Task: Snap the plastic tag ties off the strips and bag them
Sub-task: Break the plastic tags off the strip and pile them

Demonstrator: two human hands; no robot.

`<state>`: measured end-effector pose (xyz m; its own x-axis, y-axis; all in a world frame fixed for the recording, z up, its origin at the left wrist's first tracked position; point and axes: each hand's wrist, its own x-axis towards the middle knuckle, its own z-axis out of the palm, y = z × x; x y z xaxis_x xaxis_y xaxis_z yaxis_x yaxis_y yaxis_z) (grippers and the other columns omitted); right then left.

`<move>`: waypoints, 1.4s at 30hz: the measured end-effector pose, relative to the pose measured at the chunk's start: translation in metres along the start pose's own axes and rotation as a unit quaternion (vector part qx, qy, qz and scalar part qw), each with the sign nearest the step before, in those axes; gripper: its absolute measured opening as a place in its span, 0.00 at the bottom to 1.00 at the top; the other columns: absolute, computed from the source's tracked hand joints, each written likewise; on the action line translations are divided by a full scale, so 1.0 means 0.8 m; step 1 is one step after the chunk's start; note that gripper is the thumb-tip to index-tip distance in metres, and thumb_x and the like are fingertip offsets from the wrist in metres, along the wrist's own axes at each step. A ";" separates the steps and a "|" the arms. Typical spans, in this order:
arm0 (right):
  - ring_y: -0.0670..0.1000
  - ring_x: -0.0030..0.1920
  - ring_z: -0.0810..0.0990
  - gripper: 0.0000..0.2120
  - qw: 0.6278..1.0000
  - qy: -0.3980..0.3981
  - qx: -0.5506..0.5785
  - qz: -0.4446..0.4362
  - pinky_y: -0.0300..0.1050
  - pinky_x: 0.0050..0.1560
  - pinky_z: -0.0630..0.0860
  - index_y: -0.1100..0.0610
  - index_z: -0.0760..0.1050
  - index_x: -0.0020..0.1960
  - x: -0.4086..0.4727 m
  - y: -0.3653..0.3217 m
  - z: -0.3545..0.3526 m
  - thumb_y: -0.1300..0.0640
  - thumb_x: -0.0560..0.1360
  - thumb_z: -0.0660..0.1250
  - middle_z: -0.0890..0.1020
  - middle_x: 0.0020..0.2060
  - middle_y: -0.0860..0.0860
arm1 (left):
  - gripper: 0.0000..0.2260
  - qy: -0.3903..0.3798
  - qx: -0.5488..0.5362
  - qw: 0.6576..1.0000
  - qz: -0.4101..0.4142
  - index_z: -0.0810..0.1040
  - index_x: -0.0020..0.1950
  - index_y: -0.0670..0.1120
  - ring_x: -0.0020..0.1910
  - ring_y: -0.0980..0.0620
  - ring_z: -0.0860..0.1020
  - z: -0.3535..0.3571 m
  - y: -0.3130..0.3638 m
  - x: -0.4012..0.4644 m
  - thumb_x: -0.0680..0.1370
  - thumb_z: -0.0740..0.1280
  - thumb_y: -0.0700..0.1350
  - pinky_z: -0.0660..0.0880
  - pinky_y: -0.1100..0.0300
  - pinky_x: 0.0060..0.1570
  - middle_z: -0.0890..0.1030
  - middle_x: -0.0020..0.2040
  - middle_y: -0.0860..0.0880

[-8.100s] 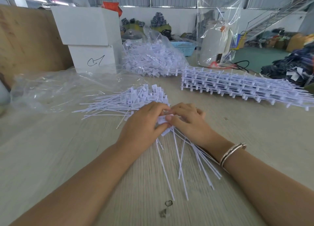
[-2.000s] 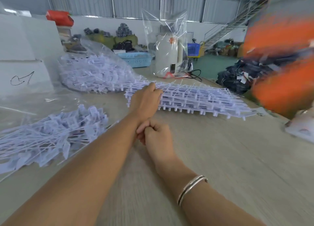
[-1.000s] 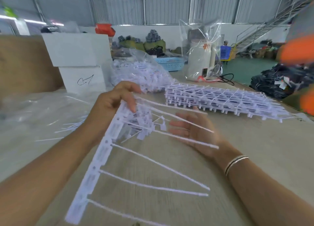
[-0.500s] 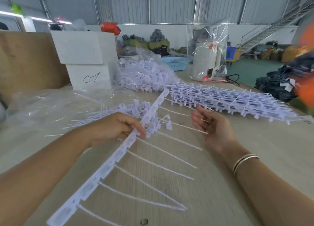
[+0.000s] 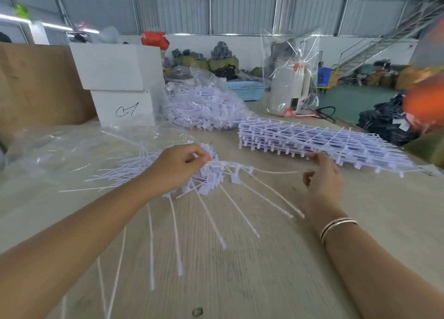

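Observation:
My left hand point(image 5: 177, 167) is closed on one end of a white strip of tag ties point(image 5: 230, 166), held just above the wooden table point(image 5: 264, 270). The strip bends in an arc to the right, and its long thin ties fan out toward me. My right hand point(image 5: 323, 174) hovers at the right with fingers apart, its thumb close to the tip of one tie. A pile of loose snapped ties point(image 5: 129, 172) lies behind my left hand. A clear flat bag point(image 5: 72, 145) is spread on the table at the left. A stack of full strips point(image 5: 317, 141) sits at the right.
A clear bag stuffed with ties point(image 5: 204, 105) rests at the back, beside two stacked white boxes point(image 5: 120, 78). A white appliance under plastic wrap point(image 5: 288, 88) and a blue basket point(image 5: 247, 90) stand behind. A brown board point(image 5: 36, 83) leans at the far left.
The strip has swung from slanting toward me to bending across over the loose pile. My left hand moved up and right along it. My right hand shifted right and stays apart.

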<state>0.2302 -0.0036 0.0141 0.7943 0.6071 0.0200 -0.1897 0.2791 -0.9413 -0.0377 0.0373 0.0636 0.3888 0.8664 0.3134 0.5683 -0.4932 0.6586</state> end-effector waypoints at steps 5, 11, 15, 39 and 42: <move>0.44 0.36 0.73 0.13 0.995 0.065 0.018 -0.078 0.42 0.42 0.70 0.46 0.78 0.37 0.006 -0.012 -0.007 0.54 0.75 0.57 0.77 0.45 0.49 | 0.05 -0.015 0.071 0.994 0.076 0.78 0.45 0.58 0.24 0.57 0.69 0.013 -0.021 -0.026 0.78 0.64 0.49 0.64 0.64 0.31 0.73 0.26 0.54; 0.47 0.32 0.71 0.13 0.973 -0.173 0.120 0.096 0.41 0.35 0.64 0.55 0.77 0.42 0.003 -0.019 -0.009 0.53 0.79 0.57 0.76 0.36 0.50 | 0.08 -0.002 0.078 0.994 0.075 0.80 0.52 0.58 0.27 0.61 0.72 0.007 -0.054 -0.044 0.79 0.63 0.47 0.64 0.69 0.30 0.76 0.27 0.60; 0.47 0.36 0.76 0.09 0.917 -0.386 -0.054 0.087 0.39 0.39 0.70 0.56 0.77 0.50 -0.014 -0.005 0.006 0.57 0.77 0.58 0.78 0.43 0.52 | 0.09 0.046 0.082 0.993 0.066 0.77 0.46 0.62 0.26 0.59 0.71 -0.007 -0.065 -0.047 0.78 0.64 0.46 0.62 0.67 0.29 0.74 0.27 0.61; 0.44 0.28 0.69 0.07 0.827 -0.515 -0.217 -0.055 0.35 0.31 0.66 0.54 0.72 0.50 -0.097 0.006 0.030 0.65 0.76 0.64 0.72 0.31 0.53 | 0.10 0.079 0.283 0.948 0.121 0.69 0.52 0.49 0.42 0.50 0.78 0.067 0.007 -0.065 0.74 0.65 0.50 0.62 0.59 0.35 0.78 0.46 0.53; 0.38 0.26 0.69 0.04 0.811 -0.525 -0.248 -0.068 0.30 0.30 0.65 0.52 0.75 0.46 -0.094 0.006 0.030 0.60 0.77 0.65 0.73 0.26 0.42 | 0.08 0.101 0.282 0.942 0.154 0.73 0.45 0.47 0.35 0.49 0.78 0.061 0.003 -0.067 0.71 0.70 0.46 0.66 0.59 0.30 0.79 0.39 0.51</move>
<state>0.1555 -0.0300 0.0165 -0.1904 0.9675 0.1662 0.3222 0.2215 -0.9204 -0.0218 -0.0141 0.0152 0.4849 0.6442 0.5915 0.7679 -0.6373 0.0646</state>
